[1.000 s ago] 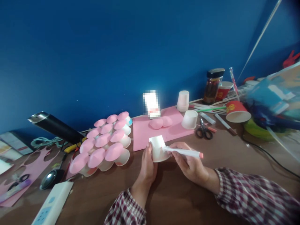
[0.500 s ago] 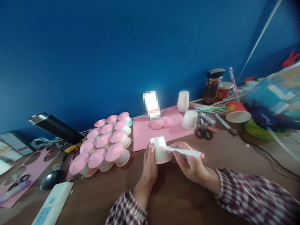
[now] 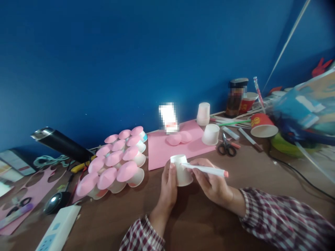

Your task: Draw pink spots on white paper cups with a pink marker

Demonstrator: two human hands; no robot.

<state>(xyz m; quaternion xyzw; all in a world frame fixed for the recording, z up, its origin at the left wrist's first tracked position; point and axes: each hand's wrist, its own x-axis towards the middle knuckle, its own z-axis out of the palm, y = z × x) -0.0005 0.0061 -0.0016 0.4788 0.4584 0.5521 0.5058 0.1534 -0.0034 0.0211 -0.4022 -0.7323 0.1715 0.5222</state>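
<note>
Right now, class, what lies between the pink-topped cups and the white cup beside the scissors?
In the head view, a pink sheet with two pink rounds on it lies there.

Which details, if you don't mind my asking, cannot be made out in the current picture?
Head view, marker: tip too small and blurred to confirm contact.
Head view, left hand: fingers mostly hidden by thumb and white cup.
Head view, power strip: near end cut off by bottom edge.
Head view, bright object: details lost to pixelation.

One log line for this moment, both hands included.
left hand: holding white cup | right hand: holding marker, tip at cup | nearby: cone-topped cups, scissors, pink sheet
</note>
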